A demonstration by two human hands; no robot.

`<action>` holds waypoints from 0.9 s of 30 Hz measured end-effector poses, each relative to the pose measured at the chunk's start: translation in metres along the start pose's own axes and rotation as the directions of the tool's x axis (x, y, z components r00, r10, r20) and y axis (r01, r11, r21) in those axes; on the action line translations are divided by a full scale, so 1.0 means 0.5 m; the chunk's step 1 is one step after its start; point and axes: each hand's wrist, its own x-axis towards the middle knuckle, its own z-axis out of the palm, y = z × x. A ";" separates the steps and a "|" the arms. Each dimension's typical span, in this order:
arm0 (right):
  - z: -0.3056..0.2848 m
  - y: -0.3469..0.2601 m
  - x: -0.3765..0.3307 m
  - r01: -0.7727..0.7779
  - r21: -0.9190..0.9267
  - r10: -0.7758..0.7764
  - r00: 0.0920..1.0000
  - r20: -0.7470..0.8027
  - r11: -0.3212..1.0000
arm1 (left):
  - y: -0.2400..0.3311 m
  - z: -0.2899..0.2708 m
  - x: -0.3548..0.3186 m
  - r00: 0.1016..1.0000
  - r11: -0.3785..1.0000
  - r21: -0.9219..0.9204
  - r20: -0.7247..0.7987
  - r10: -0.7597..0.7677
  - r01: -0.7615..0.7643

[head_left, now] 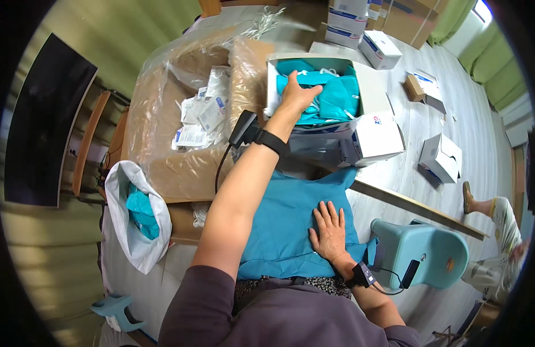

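My left hand [298, 95] reaches over a white carton [367, 87] filled with teal folded face masks [339, 95] with white straps. Its thumb and forefinger are spread apart against the top masks; the other fingers are partly hidden. On my lap lies a teal cloth [282, 225], like an apron. My right hand [330, 234] rests flat on this cloth, fingers spread, with nothing in it. Each wrist wears a black strap with a small device.
Left of the carton stands a plastic-lined cardboard box [157, 115] holding small white packets [201, 118]. A white bag [163, 220] with teal masks sits lower left. A blue-green stool [420, 251] is at right. White boxes [441, 157] lie on the floor; another person's leg [484, 206] shows far right.
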 end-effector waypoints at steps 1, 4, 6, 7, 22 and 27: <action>-0.002 0.006 -0.001 -0.010 0.005 0.010 1.000 -0.008 1.000 | 0.010 0.026 0.006 1.000 0.999 -0.043 0.008 -0.005 0.005; -0.007 0.017 -0.001 -0.028 0.027 0.028 0.999 -0.020 0.999 | 0.043 0.079 0.004 0.989 0.990 0.140 -0.145 0.040 -0.020; -0.009 0.020 -0.001 -0.038 0.044 0.039 0.999 -0.023 0.998 | 0.058 0.094 -0.015 0.957 0.951 0.264 -0.196 0.213 -0.158; -0.009 0.023 -0.001 -0.039 0.049 0.041 0.999 -0.028 0.998 | 0.068 0.100 -0.024 0.929 0.919 0.326 -0.214 0.302 -0.224; -0.006 0.027 -0.004 -0.011 0.096 0.019 0.996 -0.085 0.995 | 0.123 0.028 -0.033 0.763 0.826 0.017 -0.373 0.528 -0.563; -0.005 0.019 -0.006 0.005 0.105 0.007 0.994 -0.106 0.994 | 0.191 -0.106 -0.087 0.845 0.725 -0.437 -0.323 0.426 -0.532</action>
